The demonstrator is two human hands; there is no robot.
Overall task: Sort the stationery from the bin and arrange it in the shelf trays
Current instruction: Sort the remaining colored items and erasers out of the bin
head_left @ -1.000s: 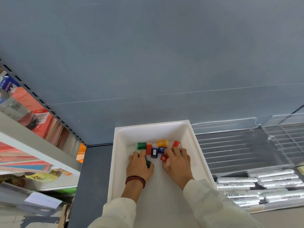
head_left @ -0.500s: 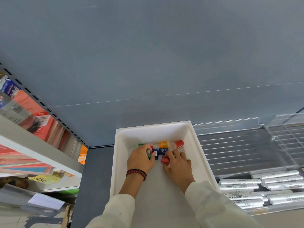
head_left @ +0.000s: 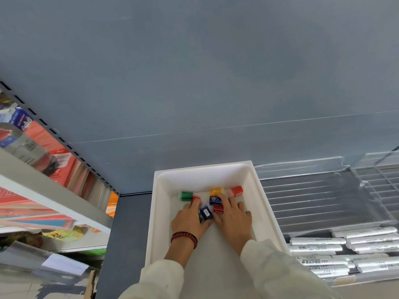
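Coloured blocks: eight, one white bin

"Where does the camera sit?"
"On the person's head, close above the white bin."
"Facing?"
"Forward and down into the shelf, wide-angle; it is the only view."
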